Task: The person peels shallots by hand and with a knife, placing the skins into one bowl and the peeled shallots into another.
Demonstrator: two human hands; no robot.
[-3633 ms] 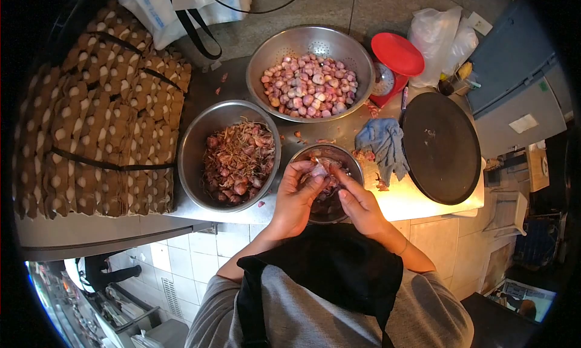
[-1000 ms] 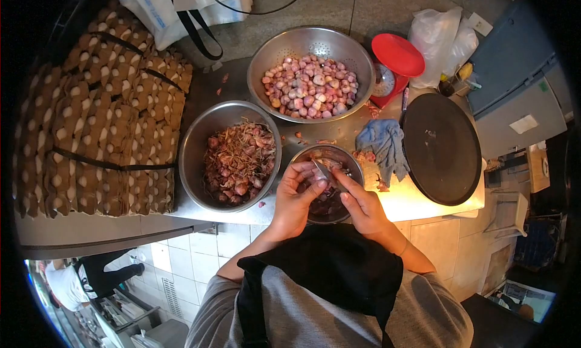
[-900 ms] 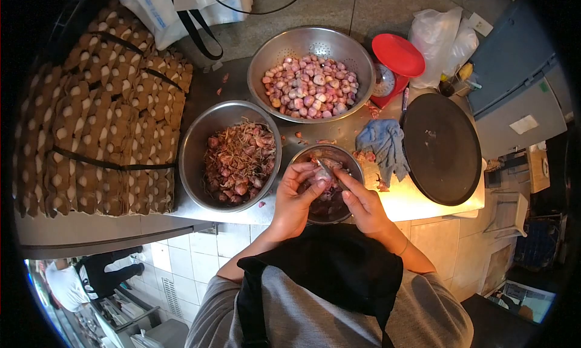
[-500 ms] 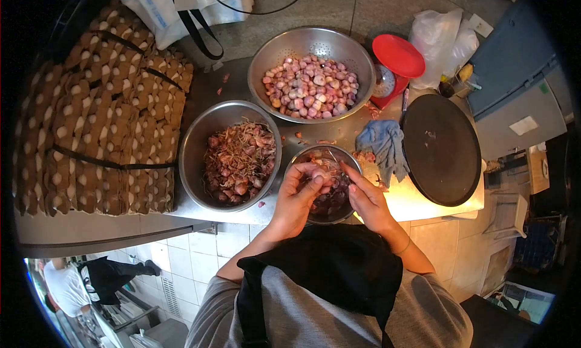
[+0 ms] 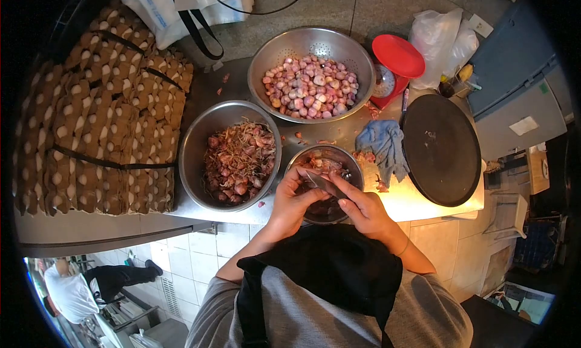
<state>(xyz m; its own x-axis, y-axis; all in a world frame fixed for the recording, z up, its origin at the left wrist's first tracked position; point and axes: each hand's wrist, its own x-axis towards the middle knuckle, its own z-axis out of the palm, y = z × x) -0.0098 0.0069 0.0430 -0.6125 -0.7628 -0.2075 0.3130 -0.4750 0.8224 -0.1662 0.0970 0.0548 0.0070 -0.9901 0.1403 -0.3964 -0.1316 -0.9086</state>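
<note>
Over a small steel bowl [image 5: 358, 177] holding shallots and peelings, my two hands meet. My right hand [image 5: 366, 212] grips a small knife [image 5: 325, 184], its blade angled up and left across the fingertips of my left hand [image 5: 292, 204]. That left hand is closed in a pinch on a shallot, mostly hidden by the fingers and the blade. To the left is a steel bowl [image 5: 187, 166] of unpeeled shallots [image 5: 239, 160] with dry roots. Beyond the hands, a steel colander [image 5: 257, 63] holds peeled pink shallots [image 5: 311, 88].
Egg trays [image 5: 100, 124] are stacked at the left. On the right lie a blue cloth [image 5: 382, 145] and a round black tray [image 5: 442, 151]. A red scale [image 5: 396, 60] and plastic bags [image 5: 433, 42] stand behind. Another person [image 5: 75, 290] is at the lower left.
My right hand has moved left and in closer, bringing the knife blade across the left fingertips. The shallot seen there before is now mostly covered. The other person has shifted slightly.
</note>
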